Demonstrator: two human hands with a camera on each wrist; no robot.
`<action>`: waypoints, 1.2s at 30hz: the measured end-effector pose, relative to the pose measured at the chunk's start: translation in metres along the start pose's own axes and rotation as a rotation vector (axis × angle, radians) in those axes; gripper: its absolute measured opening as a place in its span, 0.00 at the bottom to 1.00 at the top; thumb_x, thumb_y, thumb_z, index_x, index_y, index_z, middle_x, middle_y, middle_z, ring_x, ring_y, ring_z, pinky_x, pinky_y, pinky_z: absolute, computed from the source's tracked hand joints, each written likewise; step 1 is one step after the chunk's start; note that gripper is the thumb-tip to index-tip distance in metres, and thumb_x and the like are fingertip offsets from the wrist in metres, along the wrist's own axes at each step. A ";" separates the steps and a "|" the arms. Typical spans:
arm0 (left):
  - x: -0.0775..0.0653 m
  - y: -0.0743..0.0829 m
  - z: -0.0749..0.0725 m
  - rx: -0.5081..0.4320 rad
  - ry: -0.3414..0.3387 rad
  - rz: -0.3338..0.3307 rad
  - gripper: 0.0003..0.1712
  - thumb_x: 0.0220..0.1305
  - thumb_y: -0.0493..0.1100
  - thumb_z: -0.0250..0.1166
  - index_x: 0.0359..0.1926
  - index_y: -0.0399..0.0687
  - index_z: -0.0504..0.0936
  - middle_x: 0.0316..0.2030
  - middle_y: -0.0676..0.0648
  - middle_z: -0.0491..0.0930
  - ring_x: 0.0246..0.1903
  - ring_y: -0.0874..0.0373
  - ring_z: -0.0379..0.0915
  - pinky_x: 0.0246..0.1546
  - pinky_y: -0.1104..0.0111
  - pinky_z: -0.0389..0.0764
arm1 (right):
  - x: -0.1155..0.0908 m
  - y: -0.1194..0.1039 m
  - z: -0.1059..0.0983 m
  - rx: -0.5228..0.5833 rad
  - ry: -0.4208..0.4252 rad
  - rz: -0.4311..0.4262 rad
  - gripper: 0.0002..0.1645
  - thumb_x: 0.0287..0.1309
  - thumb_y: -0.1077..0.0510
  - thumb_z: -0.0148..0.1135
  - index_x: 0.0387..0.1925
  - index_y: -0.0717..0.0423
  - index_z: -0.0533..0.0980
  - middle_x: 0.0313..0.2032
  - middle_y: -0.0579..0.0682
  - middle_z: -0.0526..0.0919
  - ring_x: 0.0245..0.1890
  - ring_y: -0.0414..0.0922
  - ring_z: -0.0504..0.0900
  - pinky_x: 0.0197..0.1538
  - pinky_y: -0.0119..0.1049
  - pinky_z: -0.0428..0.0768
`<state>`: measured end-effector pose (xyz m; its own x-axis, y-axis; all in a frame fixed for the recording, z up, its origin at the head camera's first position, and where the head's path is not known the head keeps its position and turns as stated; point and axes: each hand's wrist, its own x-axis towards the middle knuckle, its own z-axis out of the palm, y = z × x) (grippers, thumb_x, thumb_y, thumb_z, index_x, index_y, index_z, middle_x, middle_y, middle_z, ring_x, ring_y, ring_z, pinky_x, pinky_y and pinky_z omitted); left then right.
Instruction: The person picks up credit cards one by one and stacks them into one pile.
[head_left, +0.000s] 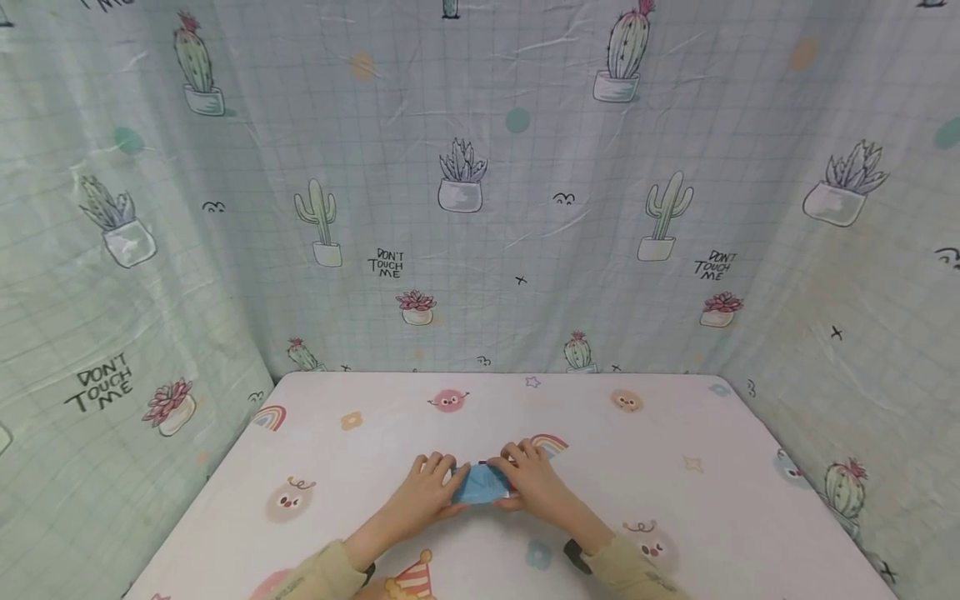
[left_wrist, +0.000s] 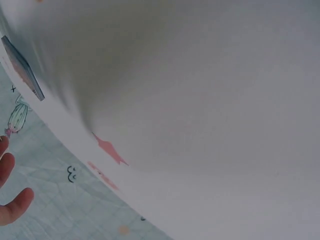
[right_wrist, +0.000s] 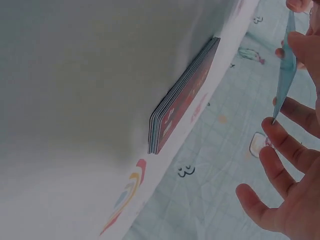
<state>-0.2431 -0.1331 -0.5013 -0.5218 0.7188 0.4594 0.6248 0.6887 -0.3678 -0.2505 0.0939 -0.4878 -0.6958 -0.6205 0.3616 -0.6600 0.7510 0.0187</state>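
Note:
Between both hands is a thin, flat, light-blue sheet-like piece (head_left: 482, 484), raised over the table. My left hand (head_left: 426, 493) pinches its left end, thumb along the near side. At the other end my right hand (head_left: 537, 483) grips it between thumb and fingers. Edge-on in the right wrist view, the blue piece (right_wrist: 286, 75) looks very thin and slightly bent. Beyond it on the table lies a neat stack of cards (right_wrist: 185, 95) with a red face on top, mostly hidden behind the hands in the head view. Only fingertips (left_wrist: 20, 205) show in the left wrist view.
The white table (head_left: 622, 450) carries printed faces, rainbows and stars. Cactus-patterned curtains (head_left: 517, 208) hang at its back and both sides. Dark bands (head_left: 577, 556) circle the wrists below light sleeves (head_left: 626, 571).

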 end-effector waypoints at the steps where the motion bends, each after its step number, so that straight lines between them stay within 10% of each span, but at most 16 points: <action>1: 0.000 0.000 0.000 -0.008 -0.004 0.005 0.32 0.48 0.63 0.62 0.52 0.51 0.75 0.40 0.49 0.71 0.38 0.58 0.63 0.37 0.64 0.66 | -0.001 0.001 0.000 0.002 0.007 -0.001 0.33 0.40 0.37 0.65 0.48 0.46 0.72 0.39 0.45 0.70 0.38 0.43 0.63 0.37 0.38 0.65; 36: 0.018 0.006 0.012 -0.061 -0.085 0.072 0.27 0.54 0.57 0.60 0.54 0.52 0.71 0.46 0.50 0.73 0.45 0.56 0.65 0.45 0.61 0.68 | -0.028 0.037 0.003 0.031 0.094 -0.095 0.33 0.36 0.44 0.69 0.47 0.51 0.73 0.41 0.47 0.74 0.45 0.46 0.67 0.45 0.44 0.66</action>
<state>-0.2556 -0.1152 -0.5051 -0.5199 0.7734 0.3627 0.6951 0.6298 -0.3466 -0.2566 0.1382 -0.5001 -0.6012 -0.6633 0.4455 -0.7309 0.6819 0.0289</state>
